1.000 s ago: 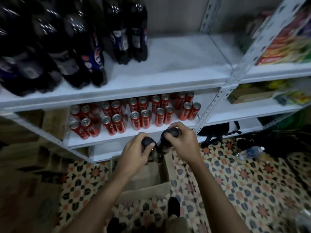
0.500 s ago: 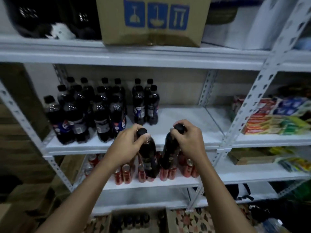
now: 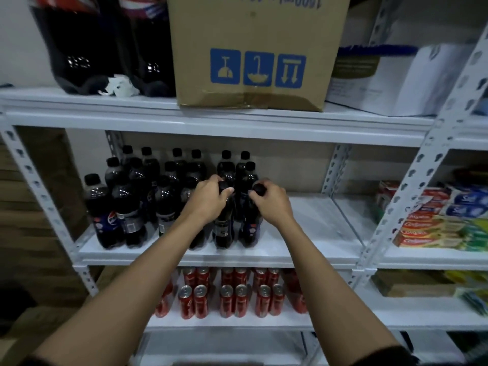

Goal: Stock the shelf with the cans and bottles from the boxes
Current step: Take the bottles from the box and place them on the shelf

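Both hands are wrapped round the capped necks of dark soda bottles: left hand (image 3: 208, 199) on the left bottle (image 3: 223, 228), right hand (image 3: 272, 202) on the right bottle (image 3: 249, 228). Both bottles stand upright, side by side, on the middle shelf (image 3: 303, 228), just right of the rows of bottles (image 3: 132, 196) there. Red cans (image 3: 227, 297) sit one shelf down, and a cardboard box (image 3: 253, 48) is up top.

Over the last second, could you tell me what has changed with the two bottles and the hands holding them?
Both hands lifted the two dark bottles from the box on the floor up to the middle shelf. The left hand grips the left bottle by its cap and the right hand grips the right bottle; both bottles now stand at the shelf's front. Neither grip has changed, and the red cans below are unmoved.
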